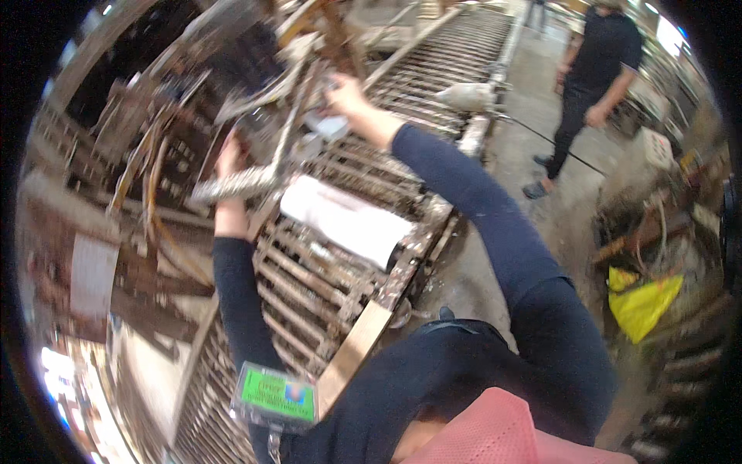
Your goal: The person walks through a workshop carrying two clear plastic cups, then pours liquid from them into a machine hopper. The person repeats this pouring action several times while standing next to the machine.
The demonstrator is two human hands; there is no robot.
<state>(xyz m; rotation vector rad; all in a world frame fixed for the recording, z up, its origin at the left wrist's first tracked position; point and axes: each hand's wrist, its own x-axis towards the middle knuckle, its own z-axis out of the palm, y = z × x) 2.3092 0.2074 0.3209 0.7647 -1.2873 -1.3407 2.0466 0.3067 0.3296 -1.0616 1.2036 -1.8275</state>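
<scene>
Well, R fingers half-curled nr frame, L fingers blurred

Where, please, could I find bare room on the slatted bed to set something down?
The slats look free, though gapped, between the white piece and the pale wooden board, and again beyond the right hand, left of the pale bundle. It is crowded around the left hand, beside the crusted bar.
</scene>
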